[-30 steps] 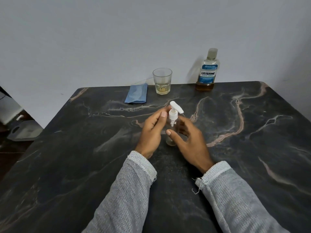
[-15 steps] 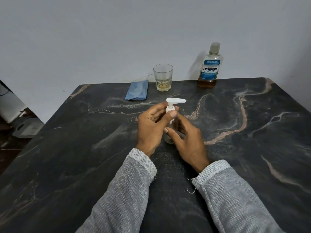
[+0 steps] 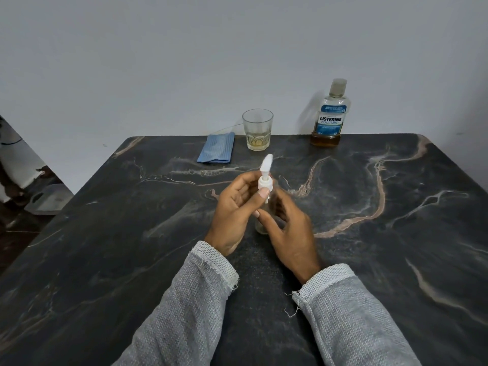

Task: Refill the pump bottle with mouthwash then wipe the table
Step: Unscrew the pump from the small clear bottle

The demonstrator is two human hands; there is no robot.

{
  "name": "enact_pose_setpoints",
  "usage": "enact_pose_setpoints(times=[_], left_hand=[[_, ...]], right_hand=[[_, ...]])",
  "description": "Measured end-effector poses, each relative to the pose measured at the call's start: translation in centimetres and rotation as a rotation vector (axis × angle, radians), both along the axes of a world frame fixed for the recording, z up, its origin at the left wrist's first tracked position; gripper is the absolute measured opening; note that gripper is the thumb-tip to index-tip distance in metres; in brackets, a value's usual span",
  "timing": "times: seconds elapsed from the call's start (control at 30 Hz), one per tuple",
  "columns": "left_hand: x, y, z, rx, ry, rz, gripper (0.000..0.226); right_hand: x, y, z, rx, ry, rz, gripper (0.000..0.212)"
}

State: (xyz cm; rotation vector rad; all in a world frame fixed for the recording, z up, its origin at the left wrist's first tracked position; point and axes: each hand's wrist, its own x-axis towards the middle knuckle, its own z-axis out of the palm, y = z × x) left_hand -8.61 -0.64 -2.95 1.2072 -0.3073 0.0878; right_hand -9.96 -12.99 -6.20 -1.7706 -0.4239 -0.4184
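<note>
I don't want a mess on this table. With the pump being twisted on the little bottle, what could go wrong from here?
1. The pump bottle is small and its base looks narrow; the left hand twisting the pump head could tip it if the right hand loosens.
2. Pulling the pump out may drip onto the table.
3. The glass holds liquid; a reach for the cloth beside it could knock it.

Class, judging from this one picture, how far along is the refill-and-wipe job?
Done: nothing visible yet.

In hand: the left hand grips the white pump head while the right hand steadies the small clear pump bottle.

Left: the Listerine bottle stands capped; the blue cloth lies folded.
</note>
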Motion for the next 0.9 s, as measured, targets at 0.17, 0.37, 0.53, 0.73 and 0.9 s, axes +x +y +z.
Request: enact_pose_setpoints(times=[0.17,0.37,0.53,0.73,0.9], left_hand=[[0.29,-0.28,0.39,-0.096,0.029,-0.051,0.031],[0.32,-0.36,0.66,-0.161,0.065,-0.092,0.038],[0.32,-0.06,0.55,-0.246,0.078,-0.109,0.037],[-0.09,-0.51,0.2,-0.237,0.077,-0.094,0.033],[-0.26,-0.33,0.32,-0.262,0.074,-0.081,0.027]], right_hand=[[0.17,-0.26,0.19,0.013,0.027,0.002,0.053],[0.26,-0.39,0.41,0.001,0.025,-0.012,0.047],[0.18,-0.09,0.37,-0.009,0.032,-0.018,0.046],[-0.09,-0.4,0.27,0.001,0.042,-0.015,0.047],[-0.02,-0.37,0.2,-0.015,0.052,-0.023,0.048]])
